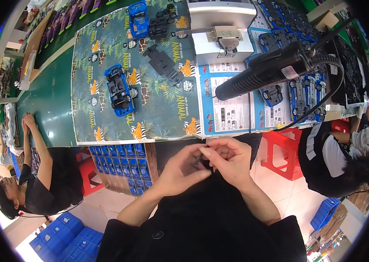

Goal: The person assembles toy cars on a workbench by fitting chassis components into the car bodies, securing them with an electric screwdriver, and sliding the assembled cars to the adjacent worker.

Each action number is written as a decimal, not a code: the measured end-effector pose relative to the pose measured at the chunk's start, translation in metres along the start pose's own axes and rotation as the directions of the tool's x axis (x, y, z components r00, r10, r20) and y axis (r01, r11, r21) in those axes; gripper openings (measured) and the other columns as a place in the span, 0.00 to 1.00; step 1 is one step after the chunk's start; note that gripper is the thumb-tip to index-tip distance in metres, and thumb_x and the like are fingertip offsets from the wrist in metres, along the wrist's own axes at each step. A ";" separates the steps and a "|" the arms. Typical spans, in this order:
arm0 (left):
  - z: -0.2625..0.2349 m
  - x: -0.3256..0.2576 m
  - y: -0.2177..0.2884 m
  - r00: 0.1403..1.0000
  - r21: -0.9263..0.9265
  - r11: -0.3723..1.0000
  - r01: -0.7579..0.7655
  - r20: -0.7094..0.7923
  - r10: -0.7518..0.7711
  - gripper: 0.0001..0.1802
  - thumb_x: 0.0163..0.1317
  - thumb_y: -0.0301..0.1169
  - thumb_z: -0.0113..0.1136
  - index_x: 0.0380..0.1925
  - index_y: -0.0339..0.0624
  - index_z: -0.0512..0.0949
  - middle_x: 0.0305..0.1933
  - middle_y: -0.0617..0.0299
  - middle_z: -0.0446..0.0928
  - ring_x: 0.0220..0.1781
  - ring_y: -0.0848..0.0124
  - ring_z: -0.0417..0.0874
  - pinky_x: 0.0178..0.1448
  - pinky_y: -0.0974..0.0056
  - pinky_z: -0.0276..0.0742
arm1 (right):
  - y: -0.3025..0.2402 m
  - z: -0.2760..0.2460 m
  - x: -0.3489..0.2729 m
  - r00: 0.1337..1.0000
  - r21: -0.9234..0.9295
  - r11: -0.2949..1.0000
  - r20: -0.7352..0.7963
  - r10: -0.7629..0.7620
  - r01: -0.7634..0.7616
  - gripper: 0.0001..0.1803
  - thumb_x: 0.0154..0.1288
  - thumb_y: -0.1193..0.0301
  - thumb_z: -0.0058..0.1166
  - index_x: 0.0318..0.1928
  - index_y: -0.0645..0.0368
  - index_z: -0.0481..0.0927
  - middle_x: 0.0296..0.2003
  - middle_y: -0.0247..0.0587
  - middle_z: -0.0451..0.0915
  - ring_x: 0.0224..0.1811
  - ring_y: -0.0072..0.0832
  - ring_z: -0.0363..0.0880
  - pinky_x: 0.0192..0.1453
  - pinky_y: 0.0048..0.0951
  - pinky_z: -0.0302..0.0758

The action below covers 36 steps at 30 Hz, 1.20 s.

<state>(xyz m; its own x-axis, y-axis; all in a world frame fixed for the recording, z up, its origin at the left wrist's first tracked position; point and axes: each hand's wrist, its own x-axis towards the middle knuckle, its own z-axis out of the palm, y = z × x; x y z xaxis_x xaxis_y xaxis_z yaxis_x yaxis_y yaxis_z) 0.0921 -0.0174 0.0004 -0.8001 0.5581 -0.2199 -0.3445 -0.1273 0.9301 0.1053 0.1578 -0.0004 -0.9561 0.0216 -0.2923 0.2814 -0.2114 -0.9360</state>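
Observation:
My left hand [181, 171] and my right hand [231, 162] meet in front of my body, just off the near edge of the table. Their fingers curl together around a small dark part [205, 161], too hidden to name. On the patterned sheet [106, 48] beyond them lies a blue toy car [120, 91], underside up. A loose black toy-car chassis [163, 64] rests to its right. Farther back are a blue car body [138, 21] and another black chassis piece [163, 22].
A black power screwdriver [263, 72] with a cable slants over the table's right side, beside a metal fixture [224, 37]. Several blue toy cars [304, 98] stand in rows there. Co-workers sit at left [40, 174] and right [330, 157]. A red stool [282, 153] stands beneath.

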 end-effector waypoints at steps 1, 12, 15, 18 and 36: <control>-0.002 -0.001 0.005 0.981 -0.061 0.979 0.192 -0.018 -0.194 0.24 0.69 0.25 0.56 0.64 0.35 0.65 0.52 0.52 0.77 0.44 0.68 0.84 0.44 0.66 0.81 | -0.007 0.002 0.003 1.000 0.002 1.000 0.008 -0.007 0.007 0.08 0.65 0.79 0.60 0.44 0.67 0.81 0.30 0.40 0.84 0.25 0.18 0.81 0.25 0.17 0.76; -0.015 0.004 -0.003 0.914 -0.357 0.875 0.328 -0.116 -0.390 0.16 0.71 0.31 0.55 0.55 0.33 0.74 0.47 0.45 0.82 0.34 0.61 0.88 0.36 0.66 0.85 | -0.058 -0.023 0.083 0.544 -0.364 0.650 -0.358 -0.759 0.667 0.26 0.60 0.81 0.62 0.58 0.69 0.70 0.59 0.51 0.70 0.58 0.31 0.74 0.59 0.34 0.74; -0.019 0.007 -0.012 0.909 -0.417 0.854 0.312 -0.130 -0.396 0.16 0.71 0.32 0.56 0.53 0.33 0.75 0.45 0.44 0.83 0.33 0.61 0.89 0.35 0.66 0.85 | -0.079 -0.022 0.096 0.733 -0.108 0.795 -0.330 -0.595 0.597 0.28 0.59 0.77 0.65 0.59 0.71 0.70 0.52 0.51 0.77 0.53 0.34 0.79 0.60 0.36 0.74; -0.021 0.009 -0.017 0.917 -0.397 0.867 0.302 -0.127 -0.378 0.16 0.71 0.32 0.56 0.53 0.33 0.75 0.44 0.45 0.83 0.33 0.62 0.89 0.35 0.66 0.85 | -0.092 -0.019 0.109 0.859 0.126 0.863 -0.244 -0.451 0.489 0.23 0.59 0.74 0.65 0.53 0.68 0.73 0.37 0.46 0.82 0.39 0.33 0.84 0.52 0.34 0.78; -0.026 0.011 -0.012 0.910 -0.421 0.846 0.328 -0.098 -0.402 0.15 0.70 0.31 0.57 0.52 0.35 0.77 0.41 0.50 0.84 0.29 0.65 0.87 0.30 0.69 0.80 | -0.079 0.019 0.061 0.888 0.445 0.829 0.139 -0.439 0.340 0.13 0.56 0.78 0.63 0.36 0.60 0.70 0.24 0.41 0.74 0.25 0.28 0.74 0.37 0.32 0.76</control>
<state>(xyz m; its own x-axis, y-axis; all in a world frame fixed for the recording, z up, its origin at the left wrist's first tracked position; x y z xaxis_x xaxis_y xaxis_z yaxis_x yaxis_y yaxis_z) 0.0749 -0.0312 -0.0211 -0.6380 0.4790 -0.6029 -0.7606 -0.2698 0.5905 0.0236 0.1570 0.0593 -0.9837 -0.0237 0.1781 -0.1281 -0.6027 -0.7876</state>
